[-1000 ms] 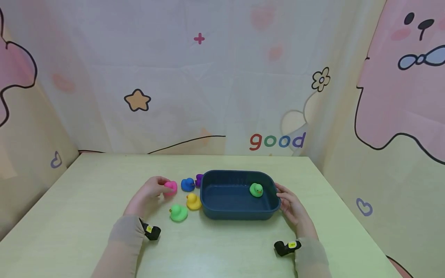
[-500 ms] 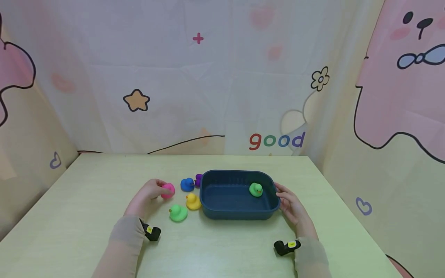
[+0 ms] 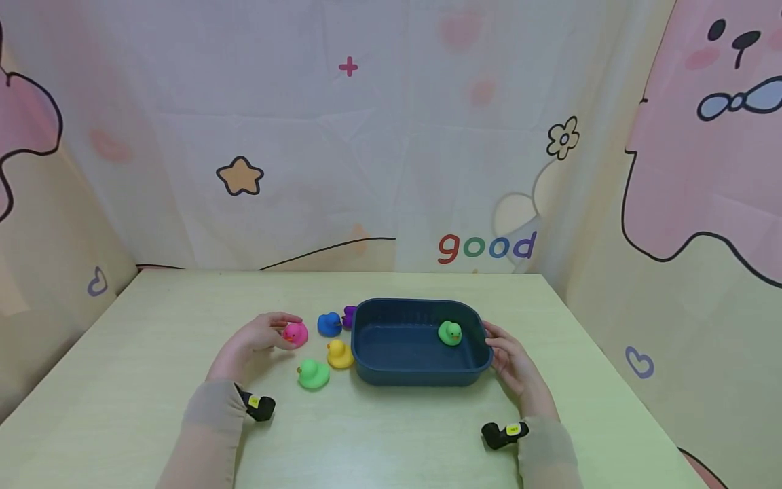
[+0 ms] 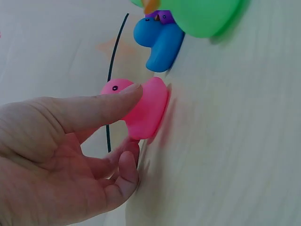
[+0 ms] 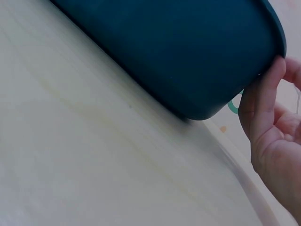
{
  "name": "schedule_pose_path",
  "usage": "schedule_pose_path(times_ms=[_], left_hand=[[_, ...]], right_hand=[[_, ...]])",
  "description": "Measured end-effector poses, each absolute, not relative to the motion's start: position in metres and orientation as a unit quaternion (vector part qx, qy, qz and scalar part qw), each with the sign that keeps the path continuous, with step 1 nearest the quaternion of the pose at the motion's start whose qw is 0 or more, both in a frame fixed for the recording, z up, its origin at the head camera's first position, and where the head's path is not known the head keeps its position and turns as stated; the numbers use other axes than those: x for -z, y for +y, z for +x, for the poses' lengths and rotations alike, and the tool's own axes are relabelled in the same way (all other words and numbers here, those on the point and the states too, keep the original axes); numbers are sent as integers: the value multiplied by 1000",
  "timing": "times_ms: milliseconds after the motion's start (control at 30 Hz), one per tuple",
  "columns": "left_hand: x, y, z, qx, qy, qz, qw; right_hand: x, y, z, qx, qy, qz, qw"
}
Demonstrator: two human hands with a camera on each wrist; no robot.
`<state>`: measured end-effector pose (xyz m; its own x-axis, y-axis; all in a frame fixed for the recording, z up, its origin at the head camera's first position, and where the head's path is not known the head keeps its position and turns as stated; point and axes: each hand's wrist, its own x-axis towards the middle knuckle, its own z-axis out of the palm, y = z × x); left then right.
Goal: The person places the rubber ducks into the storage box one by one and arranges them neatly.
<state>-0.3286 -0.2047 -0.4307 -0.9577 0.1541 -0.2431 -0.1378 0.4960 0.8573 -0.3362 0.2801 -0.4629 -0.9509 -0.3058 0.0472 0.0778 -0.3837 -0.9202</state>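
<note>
In the head view my left hand (image 3: 261, 338) is around a pink rubber duck (image 3: 296, 335) that sits on the table. Its fingers are spread, with the thumb in front of the duck and a finger above; the left wrist view has the thumb (image 4: 101, 107) across the duck's side. Whether it touches there cannot be told. At the right end of a dark blue bin (image 3: 421, 377), my right hand (image 3: 512, 360) rests its fingertips under the rim. A green duck (image 3: 450, 333) stands inside the bin, toward the right.
Left of the bin are a blue duck (image 3: 330, 324), a yellow duck (image 3: 339, 354) and another green duck (image 3: 313, 375). A purple duck (image 3: 349, 317) is partly hidden by the bin. A printed cloth (image 3: 391, 170) hangs behind the table (image 3: 391, 441).
The pink duck has shifted slightly left and turned, so its beak now shows. My left hand has loosened around it and drawn a little left. My right hand and the bin keep their place.
</note>
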Motion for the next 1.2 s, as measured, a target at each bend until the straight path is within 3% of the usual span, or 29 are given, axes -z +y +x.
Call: schedule_pose_path(times_ms=[833, 1200], left_hand=[[432, -201, -331, -528, 839, -45, 123], [433, -203, -334, -560, 822, -50, 87]], right_hand=[[456, 278, -331, 831, 534, -107, 115], [454, 278, -328, 835, 525, -118, 118]])
